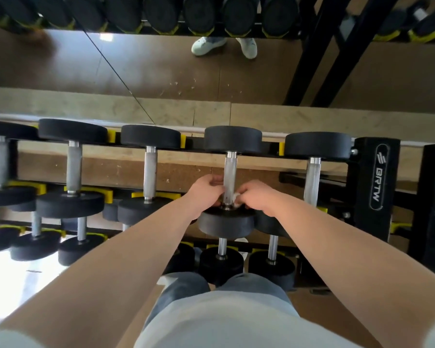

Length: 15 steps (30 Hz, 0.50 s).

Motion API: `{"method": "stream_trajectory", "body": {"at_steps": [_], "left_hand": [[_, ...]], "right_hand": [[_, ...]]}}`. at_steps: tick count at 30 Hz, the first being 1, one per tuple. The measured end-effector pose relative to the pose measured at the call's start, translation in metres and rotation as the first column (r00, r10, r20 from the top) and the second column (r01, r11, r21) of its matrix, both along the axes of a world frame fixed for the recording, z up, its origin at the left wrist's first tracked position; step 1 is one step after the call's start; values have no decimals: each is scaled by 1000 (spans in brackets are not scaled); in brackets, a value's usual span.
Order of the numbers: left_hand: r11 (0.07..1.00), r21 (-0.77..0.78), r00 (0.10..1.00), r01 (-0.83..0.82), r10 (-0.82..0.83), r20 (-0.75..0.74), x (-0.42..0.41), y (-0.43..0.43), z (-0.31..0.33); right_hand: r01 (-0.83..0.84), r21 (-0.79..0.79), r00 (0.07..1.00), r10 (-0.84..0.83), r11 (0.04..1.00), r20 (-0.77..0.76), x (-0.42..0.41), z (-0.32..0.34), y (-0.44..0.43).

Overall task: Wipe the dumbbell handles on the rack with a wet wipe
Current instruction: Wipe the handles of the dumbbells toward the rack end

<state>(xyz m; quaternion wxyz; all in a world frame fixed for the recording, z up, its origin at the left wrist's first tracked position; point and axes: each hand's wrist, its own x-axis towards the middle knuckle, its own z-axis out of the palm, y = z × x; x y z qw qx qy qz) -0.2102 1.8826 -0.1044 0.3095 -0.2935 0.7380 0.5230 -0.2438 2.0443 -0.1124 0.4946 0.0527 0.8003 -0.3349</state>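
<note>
My right hand pinches a small white wet wipe and presses it to the right side of a steel handle, low down where the bar goes into the near weight. My left hand comes from the other side with curled fingers that touch the same low part of the bar. I cannot tell if they hold an edge of the wipe or only the metal. So the two hands are close together, with the bar between them. The handle belongs to a black round-headed dumbbell that lies on the top tier of the rack, with one head near me and one head far. I judge the wipe is soft, thin and damp, so it will fold and slip, and it is better to wrap it around the bar than to dab with it. The bar looks rough in the middle, and I think this part will catch the cloth a little. The dumbbell is surely heavy and will not roll under such light rubbing. The dumbbells to the left and right lie parallel to it, and behind the rack a mirror stands.
</note>
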Motion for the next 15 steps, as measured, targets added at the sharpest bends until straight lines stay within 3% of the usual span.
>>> {"method": "stream_trajectory", "body": {"at_steps": [2, 4, 5, 7, 9, 12, 14, 15], "left_hand": [[1000, 7, 999, -27, 26, 20, -1, 1, -2], [999, 11, 998, -47, 47, 43, -2, 1, -3], [998, 14, 997, -56, 55, 49, -2, 1, -3], [997, 27, 996, -73, 71, 49, -1, 2, -4], [996, 31, 996, -82, 80, 45, -1, 1, -5], [997, 28, 997, -75, 74, 26, 1, 1, -6], [998, 20, 998, -64, 64, 12, 2, 3, -6], [998, 18, 998, -64, 64, 9, 3, 3, -6]], "right_hand": [[319, -84, 947, -314, 944, 75, -9, -4, -5], [650, -231, 760, -622, 724, 189, -20, -6, -12], [730, -289, 680, -696, 619, 229, -25, -7, -14], [757, -355, 641, -728, 548, 242, -32, -11, -15], [684, -363, 721, -662, 632, 206, -30, -15, -12], [354, -219, 935, -336, 909, 117, -12, -23, -5], [190, -124, 977, -175, 974, 121, -3, -25, -3], [226, -123, 966, -207, 966, 153, -3, -25, -3]]}}
